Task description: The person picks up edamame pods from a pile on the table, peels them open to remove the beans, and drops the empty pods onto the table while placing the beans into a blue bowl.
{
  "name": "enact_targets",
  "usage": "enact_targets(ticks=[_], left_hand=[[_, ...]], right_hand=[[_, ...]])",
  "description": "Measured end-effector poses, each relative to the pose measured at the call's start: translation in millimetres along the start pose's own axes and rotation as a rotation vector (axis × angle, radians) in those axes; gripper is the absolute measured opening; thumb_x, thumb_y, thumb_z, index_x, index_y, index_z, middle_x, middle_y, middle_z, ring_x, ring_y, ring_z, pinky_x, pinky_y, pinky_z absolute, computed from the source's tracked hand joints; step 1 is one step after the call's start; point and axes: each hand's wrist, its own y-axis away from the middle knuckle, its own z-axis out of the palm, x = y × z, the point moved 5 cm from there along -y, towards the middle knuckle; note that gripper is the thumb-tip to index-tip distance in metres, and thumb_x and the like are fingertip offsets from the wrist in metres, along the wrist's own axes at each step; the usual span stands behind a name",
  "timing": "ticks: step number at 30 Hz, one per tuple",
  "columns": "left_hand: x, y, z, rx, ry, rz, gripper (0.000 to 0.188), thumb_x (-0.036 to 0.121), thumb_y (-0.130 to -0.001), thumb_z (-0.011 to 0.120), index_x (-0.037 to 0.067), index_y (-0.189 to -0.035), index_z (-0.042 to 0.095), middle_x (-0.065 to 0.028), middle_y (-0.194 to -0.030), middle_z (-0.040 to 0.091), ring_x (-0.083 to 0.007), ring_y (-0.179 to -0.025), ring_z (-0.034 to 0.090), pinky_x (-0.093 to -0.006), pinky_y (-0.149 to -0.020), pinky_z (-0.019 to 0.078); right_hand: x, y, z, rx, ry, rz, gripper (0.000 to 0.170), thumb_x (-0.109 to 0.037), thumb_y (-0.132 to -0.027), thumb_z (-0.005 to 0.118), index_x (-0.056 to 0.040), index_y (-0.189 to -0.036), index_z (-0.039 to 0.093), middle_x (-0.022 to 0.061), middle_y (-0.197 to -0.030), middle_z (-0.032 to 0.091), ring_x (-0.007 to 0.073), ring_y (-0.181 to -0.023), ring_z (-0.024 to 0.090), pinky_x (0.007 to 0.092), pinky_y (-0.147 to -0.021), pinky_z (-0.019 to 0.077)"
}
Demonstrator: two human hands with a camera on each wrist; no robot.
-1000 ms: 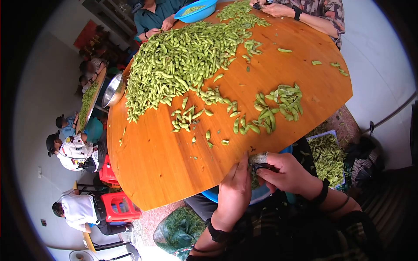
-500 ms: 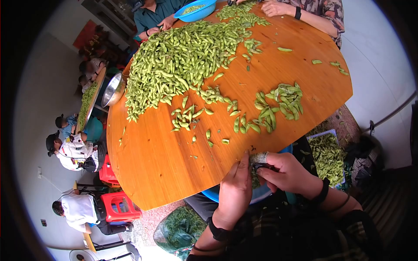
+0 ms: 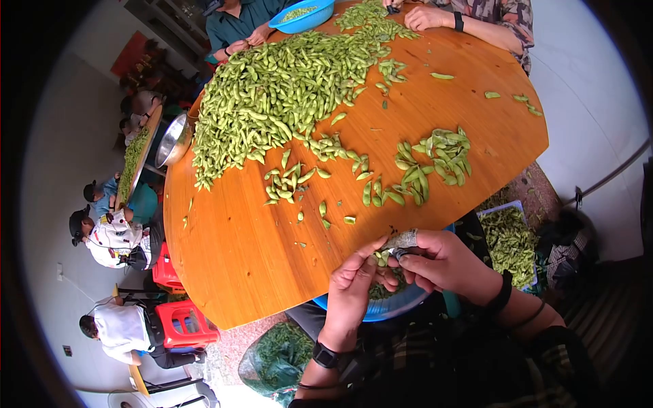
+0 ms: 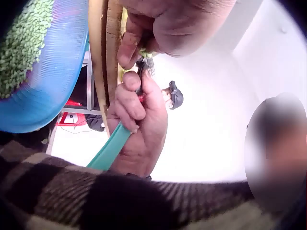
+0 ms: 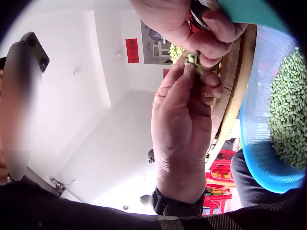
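Note:
My left hand (image 3: pixel 350 292) is at the table's near edge, thumb and fingers pinching a green soybean pod (image 3: pixel 383 258). My right hand (image 3: pixel 452 265), with grey tape (image 3: pixel 401 239) round a finger, grips a teal-handled tool (image 4: pixel 112 148) with a dark metal head. The tool's head is right at the pod; the fingers cover much of it, and I cannot tell its exact kind. Below both hands stands a blue basin (image 5: pixel 254 148), partly hidden by them in the head view. Shelled green beans (image 5: pixel 288 108) lie in it.
A large pile of pods (image 3: pixel 272 102) covers the wooden table's (image 3: pixel 252 251) far left, with smaller clusters (image 3: pixel 442 156) nearer. Across it, two people work beside another blue basin (image 3: pixel 303 20). A crate of pods (image 3: pixel 507 238) stands right; a green net sack (image 3: pixel 282 360) lies below left.
My left hand has turned and its fingers have spread, bringing its watch face and the pinched pod into view. My right hand stays close beside it with the tool.

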Motion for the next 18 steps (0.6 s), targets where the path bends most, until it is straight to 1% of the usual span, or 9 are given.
enact_targets(ticks=[1,3,4,6,9,10,12,15,18], left_hand=[[-4,-1,1,0.034,0.217,-0.075,0.033,0.004,-0.1,0.047,0.001,-0.133,0.052,-0.0039,-0.096,0.062,-0.0092,-0.074,0.061,-0.0243,-0.068,0.0538],[-4,-2,6,0.058,0.118,0.018,0.032,0.005,-0.101,0.048,0.001,-0.132,0.053,-0.0037,-0.095,0.062,-0.0097,-0.073,0.062,-0.0239,-0.067,0.0537],[-2,-1,7,0.086,0.018,0.108,0.032,0.007,-0.101,0.048,0.0,-0.131,0.054,-0.0036,-0.094,0.062,-0.0101,-0.072,0.062,-0.0234,-0.066,0.0537],[-4,0,4,0.138,0.017,0.076,0.031,0.009,-0.101,0.049,-0.001,-0.129,0.055,-0.0032,-0.094,0.063,-0.0109,-0.072,0.063,-0.0246,-0.067,0.0544],[2,0,-8,0.302,0.17,0.083,0.027,0.011,-0.101,0.049,-0.002,-0.123,0.058,-0.0077,-0.102,0.065,-0.0122,-0.072,0.063,-0.025,-0.064,0.0542],[3,0,-12,0.307,0.169,0.087,0.027,0.011,-0.101,0.049,-0.002,-0.123,0.058,-0.0077,-0.102,0.065,-0.0122,-0.072,0.063,-0.025,-0.064,0.0542],[6,-1,-17,0.284,0.354,0.12,0.027,0.012,-0.101,0.049,-0.002,-0.122,0.058,-0.0099,-0.106,0.066,-0.0131,-0.073,0.063,-0.0249,-0.064,0.0539],[9,-4,-7,0.259,0.284,0.116,0.026,0.012,-0.101,0.049,-0.001,-0.121,0.06,-0.008,-0.106,0.061,-0.0129,-0.074,0.063,-0.0244,-0.066,0.0537],[11,-10,1,0.218,0.194,0.153,0.024,0.009,-0.1,0.051,0.0,-0.119,0.062,-0.0055,-0.103,0.055,-0.0116,-0.074,0.062,-0.0228,-0.064,0.0522]], right_hand=[[4,-1,1,0.001,0.002,-0.001,0.013,-0.006,-0.093,0.055,-0.0005,-0.104,0.059,0.0003,-0.068,0.057,0.0043,-0.05,0.05,0.0214,-0.045,0.0389],[7,-3,2,0.038,0.078,-0.187,0.015,-0.007,-0.094,0.054,-0.0013,-0.107,0.06,-0.0004,-0.068,0.057,0.0034,-0.05,0.049,0.0207,-0.045,0.0382],[7,-2,5,0.035,0.079,-0.186,0.015,-0.007,-0.094,0.054,-0.0013,-0.107,0.06,-0.0004,-0.068,0.057,0.0034,-0.05,0.049,0.0207,-0.045,0.0382],[1,0,7,0.061,0.145,-0.231,0.017,-0.004,-0.095,0.05,-0.0004,-0.109,0.06,0.0016,-0.071,0.058,0.0032,-0.051,0.049,0.0191,-0.045,0.0372],[-5,2,-3,0.187,0.017,-0.163,0.023,-0.006,-0.095,0.053,-0.0022,-0.116,0.06,-0.0007,-0.069,0.057,0.0021,-0.053,0.048,0.0186,-0.047,0.0371],[-12,3,-7,0.218,-0.087,-0.173,0.025,-0.006,-0.095,0.053,-0.0024,-0.119,0.059,0.0001,-0.069,0.057,0.0019,-0.052,0.047,0.0185,-0.046,0.0366],[-12,0,-14,0.231,-0.044,-0.178,0.027,-0.007,-0.095,0.053,-0.0029,-0.121,0.058,0.0007,-0.07,0.057,0.0023,-0.051,0.046,0.0191,-0.046,0.0362],[5,-10,-5,0.097,0.019,-0.144,0.026,-0.009,-0.095,0.056,-0.0026,-0.12,0.057,0.0014,-0.072,0.058,0.003,-0.05,0.046,0.0196,-0.045,0.0365],[0,-14,8,0.03,-0.068,-0.104,0.014,-0.007,-0.095,0.055,-0.0017,-0.107,0.058,0.0024,-0.073,0.059,0.0037,-0.053,0.047,0.019,-0.047,0.0363]])
